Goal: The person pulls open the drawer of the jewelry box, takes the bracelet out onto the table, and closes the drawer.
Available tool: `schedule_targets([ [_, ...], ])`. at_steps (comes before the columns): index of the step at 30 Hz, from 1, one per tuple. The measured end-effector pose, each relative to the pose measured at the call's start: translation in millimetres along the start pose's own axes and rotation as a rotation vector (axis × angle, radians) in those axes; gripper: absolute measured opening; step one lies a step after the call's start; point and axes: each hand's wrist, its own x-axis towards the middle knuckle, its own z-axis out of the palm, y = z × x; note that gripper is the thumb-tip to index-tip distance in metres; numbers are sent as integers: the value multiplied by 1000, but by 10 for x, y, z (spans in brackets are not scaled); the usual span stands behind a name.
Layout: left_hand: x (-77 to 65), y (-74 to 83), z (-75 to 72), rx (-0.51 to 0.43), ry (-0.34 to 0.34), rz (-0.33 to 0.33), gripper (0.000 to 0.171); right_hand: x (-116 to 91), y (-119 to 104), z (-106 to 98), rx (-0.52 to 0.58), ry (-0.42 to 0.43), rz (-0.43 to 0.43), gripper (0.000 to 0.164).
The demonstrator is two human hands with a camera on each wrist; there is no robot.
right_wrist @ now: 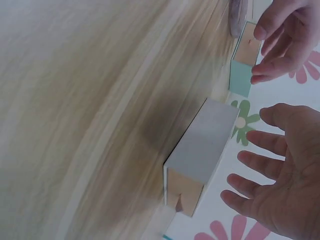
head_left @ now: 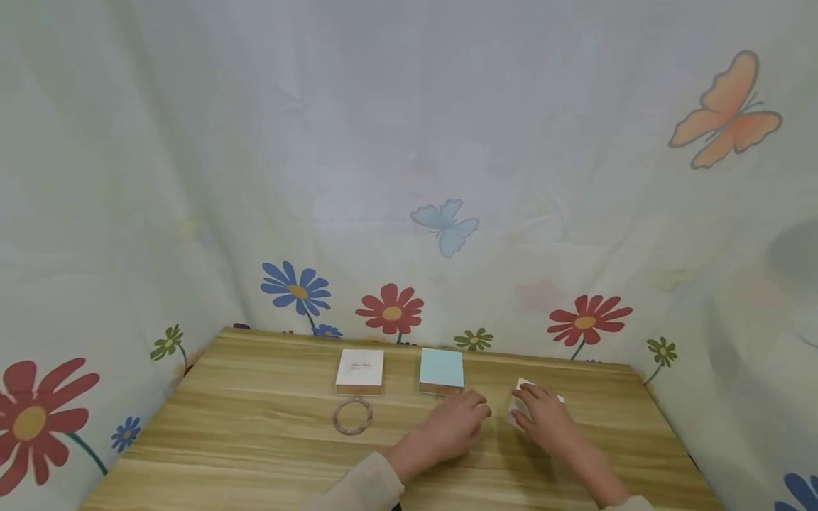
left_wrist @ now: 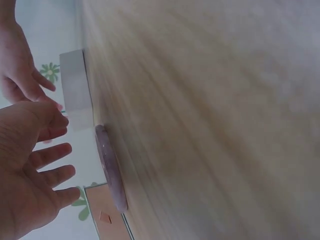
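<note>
My left hand (head_left: pixel 450 428) hovers just in front of a teal box (head_left: pixel 442 367), its fingers loosely bent around nothing. My right hand (head_left: pixel 551 420) is over a small white box (head_left: pixel 515 406) and hides much of it. In the right wrist view, the fingers of that hand spread loosely beside the white box (right_wrist: pixel 202 142) without gripping it. A purplish bangle (left_wrist: pixel 111 169) lies flat by the teal box's brown end (left_wrist: pixel 106 212) in the left wrist view; from the head, my left hand covers that area.
Another white box (head_left: pixel 360 370) with small print stands left of the teal one. A translucent bangle (head_left: pixel 352 416) lies right before it on the wooden table (head_left: pixel 255 426). Behind the table's back edge hangs a pale curtain (head_left: pixel 358 177) printed with flowers and butterflies.
</note>
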Motion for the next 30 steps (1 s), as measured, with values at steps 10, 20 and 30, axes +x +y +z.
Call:
schedule_targets([
  [10, 76, 125, 9, -24, -27, 9, 30, -105, 148, -106, -12, -35, 70, 29],
  [20, 241, 261, -99, -26, -14, 41, 32, -166, 290, -206, -21, -61, 103, 28],
  [30, 356, 360, -110, -29, -46, 55, 34, -245, 389, -217, -35, 8, 97, 25],
])
